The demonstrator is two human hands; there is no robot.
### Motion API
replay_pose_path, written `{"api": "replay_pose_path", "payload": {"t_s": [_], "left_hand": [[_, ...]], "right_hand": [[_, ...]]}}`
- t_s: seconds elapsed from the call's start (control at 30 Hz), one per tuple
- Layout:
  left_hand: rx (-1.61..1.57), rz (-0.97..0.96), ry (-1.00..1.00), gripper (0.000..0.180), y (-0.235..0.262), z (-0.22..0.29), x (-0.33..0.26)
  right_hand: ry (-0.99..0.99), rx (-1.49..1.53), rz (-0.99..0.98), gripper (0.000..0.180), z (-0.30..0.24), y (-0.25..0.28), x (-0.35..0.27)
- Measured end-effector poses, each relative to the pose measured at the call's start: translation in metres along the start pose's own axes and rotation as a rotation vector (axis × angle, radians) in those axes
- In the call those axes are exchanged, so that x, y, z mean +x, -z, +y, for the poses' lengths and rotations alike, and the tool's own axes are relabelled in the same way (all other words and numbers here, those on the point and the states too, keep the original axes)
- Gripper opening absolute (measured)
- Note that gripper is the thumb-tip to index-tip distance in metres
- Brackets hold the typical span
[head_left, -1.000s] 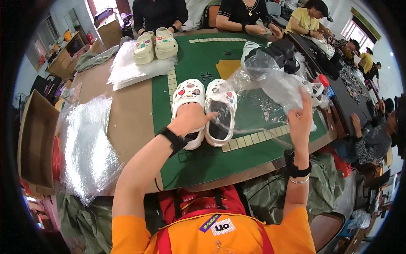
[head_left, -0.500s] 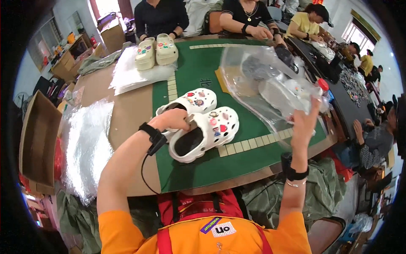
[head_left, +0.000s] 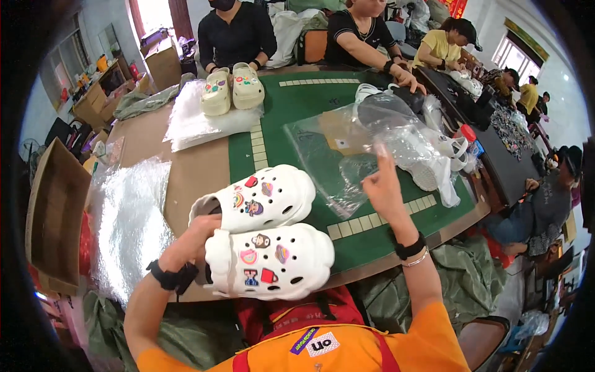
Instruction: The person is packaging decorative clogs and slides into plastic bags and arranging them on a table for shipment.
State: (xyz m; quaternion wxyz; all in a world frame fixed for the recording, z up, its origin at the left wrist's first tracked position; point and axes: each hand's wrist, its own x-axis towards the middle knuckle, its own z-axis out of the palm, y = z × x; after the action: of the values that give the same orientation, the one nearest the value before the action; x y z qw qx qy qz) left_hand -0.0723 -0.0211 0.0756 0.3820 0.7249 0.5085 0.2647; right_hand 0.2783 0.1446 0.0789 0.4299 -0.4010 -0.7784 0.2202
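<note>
Your left grip is clamped on the paired white clogs at their heels; your right grip pinches the clear bag aloft, keeping it hanging loose above the desk.

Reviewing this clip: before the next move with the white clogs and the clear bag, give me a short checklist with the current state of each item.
1. Left hand has both white clogs together: ok, they are stacked sideways, lifted above the table edge.
2. Right hand holds the clear plastic bag: ok, fingers are on its near edge and it is raised off the green mat.
3. Bag mouth open wide enough for the pair: cannot tell, the film is crumpled.
4. Bag empty: cannot tell, other white shoes show through it.
5. Charms on both clogs in place: ok, coloured charms visible on each upper.
6. Space between clogs and bag clear: ok, only bare mat lies there.
</note>
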Motion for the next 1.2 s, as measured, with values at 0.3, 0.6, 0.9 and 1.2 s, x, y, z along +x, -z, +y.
{"api": "replay_pose_path", "payload": {"t_s": [0.3,0.6,0.9,1.2], "left_hand": [[-0.152,-0.074,-0.11,0.041,-0.035,0.009,0.002],[0.001,0.286,0.343,0.028,-0.06,-0.001,-0.012],[0.247,0.315,0.666,0.036,-0.062,0.008,0.017],[-0.023,-0.078,0.437,0.027,-0.009,0.04,0.015]], "right_hand": [[0.076,-0.045,-0.464,0.065,-0.05,-0.011,-0.041],[0.322,-0.004,-0.456,0.058,-0.026,-0.039,-0.083],[0.268,0.022,-0.553,0.067,-0.028,-0.072,-0.099],[0.099,-0.018,-0.461,0.064,0.006,-0.071,-0.109]]}}
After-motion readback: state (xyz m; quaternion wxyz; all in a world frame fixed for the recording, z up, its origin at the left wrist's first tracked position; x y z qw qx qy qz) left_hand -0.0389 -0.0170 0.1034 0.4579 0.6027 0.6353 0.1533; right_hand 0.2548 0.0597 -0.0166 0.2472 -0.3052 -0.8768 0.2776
